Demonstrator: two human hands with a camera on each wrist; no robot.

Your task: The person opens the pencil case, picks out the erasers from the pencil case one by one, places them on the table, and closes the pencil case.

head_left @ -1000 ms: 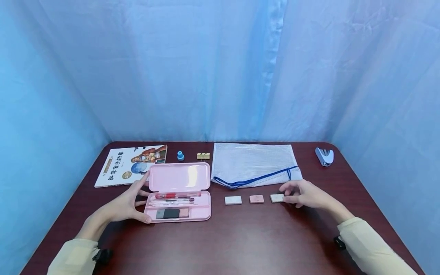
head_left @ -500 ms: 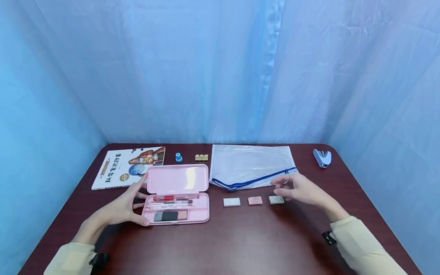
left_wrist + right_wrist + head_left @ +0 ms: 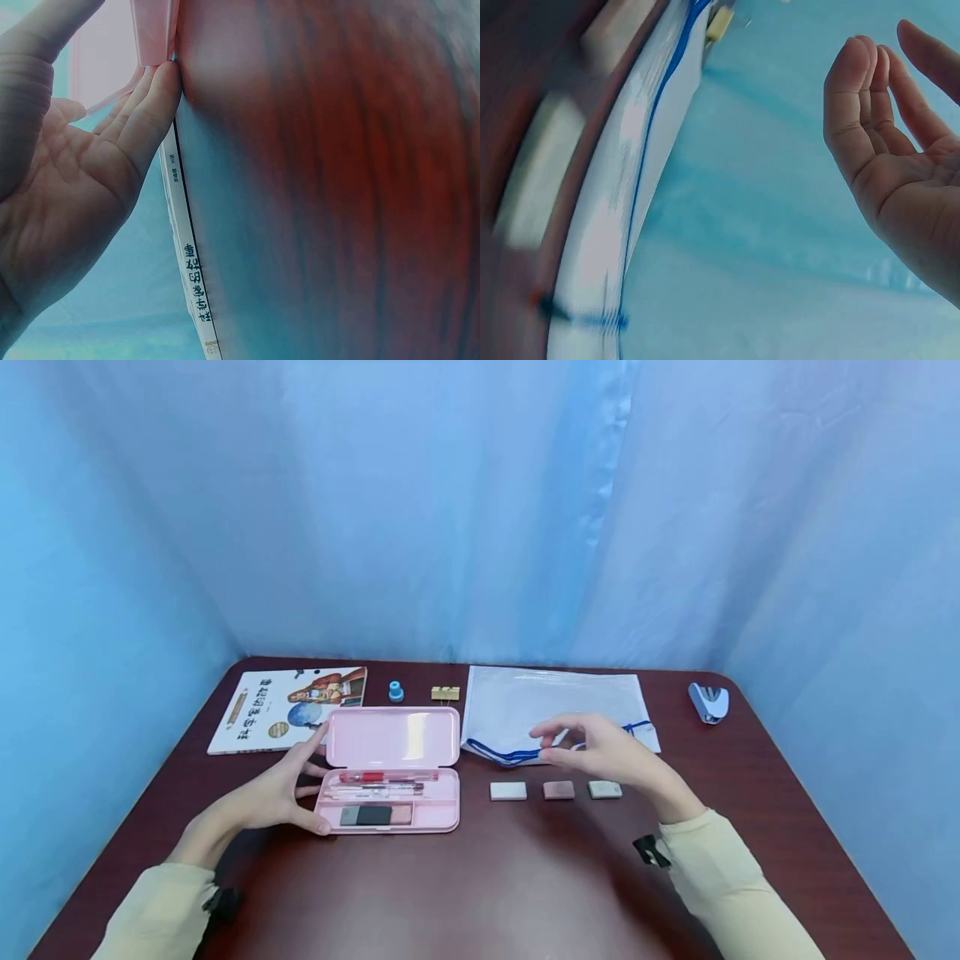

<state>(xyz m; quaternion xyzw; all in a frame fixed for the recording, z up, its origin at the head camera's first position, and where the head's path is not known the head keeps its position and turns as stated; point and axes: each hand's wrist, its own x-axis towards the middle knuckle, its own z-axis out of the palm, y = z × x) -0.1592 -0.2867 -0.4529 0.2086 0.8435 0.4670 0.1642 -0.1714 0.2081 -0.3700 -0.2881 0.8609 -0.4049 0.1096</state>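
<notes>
My left hand [image 3: 273,789] lies along the left end of a pink pencil case [image 3: 437,814] whose lid stands open. The thumb touches its front corner and the index finger reaches the lid; in the left wrist view straight fingers [image 3: 150,112] meet the edge. Inside lie a red pen [image 3: 386,777], several slim pens, and grey, black [image 3: 373,815] and pink blocks. My right hand [image 3: 600,747] holds nothing, its fingers loosely bent in the air over the mesh bag's front edge. Below it, a white eraser [image 3: 507,791], a pink eraser [image 3: 558,790] and a pale greenish eraser [image 3: 604,789] form a row.
A white mesh zip bag [image 3: 551,702] with blue trim lies at the back. Behind the case are a book [image 3: 258,714], a small blue cone-like piece [image 3: 396,692] and a gold binder clip [image 3: 446,693]. A stapler [image 3: 708,702] sits at the far right.
My right hand has let go of the pale greenish eraser at the right, lifted, and moved left over the bag. My left hand keeps its place on the pencil case.
</notes>
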